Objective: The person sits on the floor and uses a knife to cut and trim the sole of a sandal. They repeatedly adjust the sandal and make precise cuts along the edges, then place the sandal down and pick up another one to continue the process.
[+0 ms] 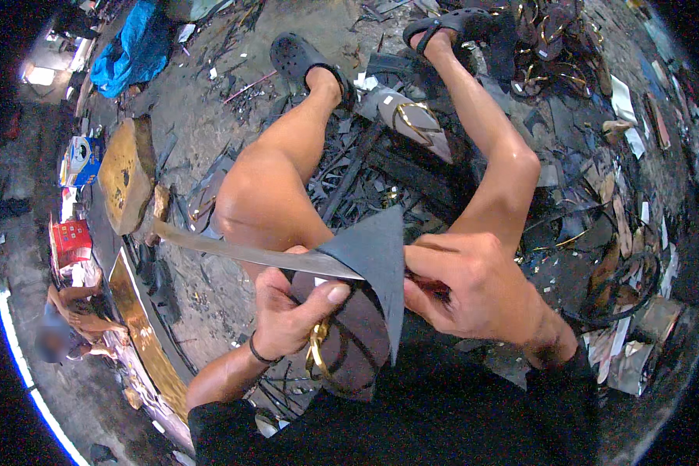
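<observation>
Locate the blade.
Head view, left of centre: the blade slants rightward and slightly down, passing beside the left hand, its right end at the grey sheet.

A long blade (233, 247) meets grey sheet (377, 252) beside a brown gold-trimmed sandal (361, 338)

Workshop, rough, footwear kind. Evidence: 1 long blade (264, 253) at my left hand (287, 311); 1 gold-strapped sandal (357, 330), gripped in same; 1 grey sheet (380, 260), pinched in my right hand (478, 287); further sandals (550, 35), heaped at upper right; dark offcuts (349, 167), strewn between my 2 legs (276, 182) on grey floor (237, 58); 1 gold sheet (144, 311), 1 other person (81, 314) beside it.
</observation>
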A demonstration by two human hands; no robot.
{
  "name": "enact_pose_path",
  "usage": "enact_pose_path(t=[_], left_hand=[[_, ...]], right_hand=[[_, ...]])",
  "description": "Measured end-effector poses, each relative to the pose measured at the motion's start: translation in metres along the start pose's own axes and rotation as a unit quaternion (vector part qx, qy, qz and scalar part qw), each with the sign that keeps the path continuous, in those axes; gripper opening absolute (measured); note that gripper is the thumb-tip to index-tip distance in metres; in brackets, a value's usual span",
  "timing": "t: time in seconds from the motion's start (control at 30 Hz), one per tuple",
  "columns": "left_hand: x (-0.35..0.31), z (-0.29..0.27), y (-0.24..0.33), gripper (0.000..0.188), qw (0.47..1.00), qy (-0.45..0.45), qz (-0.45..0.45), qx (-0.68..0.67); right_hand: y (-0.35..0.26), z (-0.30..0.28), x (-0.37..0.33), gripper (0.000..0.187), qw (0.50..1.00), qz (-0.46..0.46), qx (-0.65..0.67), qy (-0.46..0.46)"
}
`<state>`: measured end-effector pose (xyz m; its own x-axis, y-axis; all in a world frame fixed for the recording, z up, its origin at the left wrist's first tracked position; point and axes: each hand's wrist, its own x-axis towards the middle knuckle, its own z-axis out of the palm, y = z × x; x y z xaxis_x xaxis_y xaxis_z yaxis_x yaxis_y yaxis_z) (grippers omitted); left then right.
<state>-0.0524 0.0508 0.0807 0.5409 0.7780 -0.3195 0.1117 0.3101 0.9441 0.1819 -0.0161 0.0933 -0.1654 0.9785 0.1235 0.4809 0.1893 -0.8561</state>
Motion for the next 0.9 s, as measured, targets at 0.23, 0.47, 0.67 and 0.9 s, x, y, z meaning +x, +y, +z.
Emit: enact_pose_path(t=[0.23,0.47,0.67,0.9], left_hand=[[0.003,0.014,0.010,0.026,0.998,-0.038,-0.008,-0.041],[0.003,-0.008,0.009,0.042,0.991,0.119,0.064,-0.003],[-0.010,-0.035,-0.002,0.035,0.988,0.115,0.066,-0.083],[-0.018,-0.034,-0.016,0.031,0.994,0.093,0.018,-0.062]], right_hand=[[0.011,-0.022,0.011,0.024,0.997,0.022,0.004,-0.071],[0.019,0.001,-0.003,0.027,0.976,0.118,0.069,0.168],[0.015,0.047,-0.087,0.037,0.989,0.086,0.057,0.107],[0.014,0.040,-0.077,0.034,0.993,0.047,0.017,0.108]])
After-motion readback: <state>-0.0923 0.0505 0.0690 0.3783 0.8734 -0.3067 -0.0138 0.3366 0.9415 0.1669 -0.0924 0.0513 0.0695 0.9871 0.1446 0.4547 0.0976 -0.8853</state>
